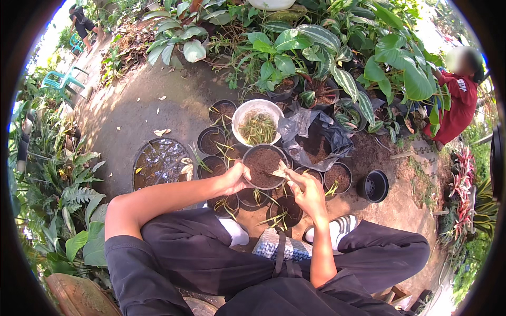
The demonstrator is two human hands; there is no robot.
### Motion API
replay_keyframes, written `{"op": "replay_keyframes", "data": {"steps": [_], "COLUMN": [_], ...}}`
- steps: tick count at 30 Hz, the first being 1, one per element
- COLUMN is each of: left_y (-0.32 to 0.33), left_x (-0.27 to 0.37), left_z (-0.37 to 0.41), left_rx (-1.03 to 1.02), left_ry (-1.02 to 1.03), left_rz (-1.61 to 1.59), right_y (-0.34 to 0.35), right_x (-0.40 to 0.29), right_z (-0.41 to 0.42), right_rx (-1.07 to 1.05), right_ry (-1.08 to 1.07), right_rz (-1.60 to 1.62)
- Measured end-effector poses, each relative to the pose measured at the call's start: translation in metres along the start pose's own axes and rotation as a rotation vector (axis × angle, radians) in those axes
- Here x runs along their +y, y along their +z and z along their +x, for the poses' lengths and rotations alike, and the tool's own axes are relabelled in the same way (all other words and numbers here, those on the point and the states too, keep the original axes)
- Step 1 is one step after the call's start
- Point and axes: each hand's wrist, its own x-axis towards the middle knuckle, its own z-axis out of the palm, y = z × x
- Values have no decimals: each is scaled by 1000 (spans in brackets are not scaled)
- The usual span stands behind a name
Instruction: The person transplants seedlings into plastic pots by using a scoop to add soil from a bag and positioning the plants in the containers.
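My left hand [236, 178] grips the rim of a dark plastic pot [261, 165] nearly full of brown soil. In my right hand [309, 194] is a small, pale trowel-like scoop [280, 170], its blade at the soil's right side. Behind the raised pot stands a white bucket [257, 106] holding loose green cuttings [257, 128]. A crumpled black plastic bag [343, 145] of dark soil lies open to the right of the bucket. Around and below my hands sit several black pots of soil, including a pot with a sprig [337, 177] at the right.
A basin of murky water [160, 164] is on the left. An empty black pot [373, 186] stands at the right. Leafy potted plants [292, 59] crowd the far side. A person in a red shirt [456, 106] is at far right; another person [83, 23] is far left, near green chairs [63, 82].
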Motion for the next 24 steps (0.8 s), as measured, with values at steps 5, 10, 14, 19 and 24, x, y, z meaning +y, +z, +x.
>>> {"op": "replay_keyframes", "data": {"steps": [5, 10, 14, 19, 24], "left_y": [10, -1, -7, 12, -20], "left_x": [3, -1, -4, 4, -4], "left_z": [-3, 0, 5, -9, 12], "left_rx": [16, -33, -47, -42, -158], "left_ry": [-3, -42, -42, -25, -54], "left_rz": [31, 28, 31, 31, -6], "right_y": [2, 7, 6, -8, -11], "right_x": [-4, -8, -5, -19, -20], "right_z": [1, -2, -5, -4, -4], "right_rx": [-12, 15, 113, 11, -22], "right_ry": [-7, -94, -178, -53, -100], "right_rz": [26, -37, -144, -61, -71]}}
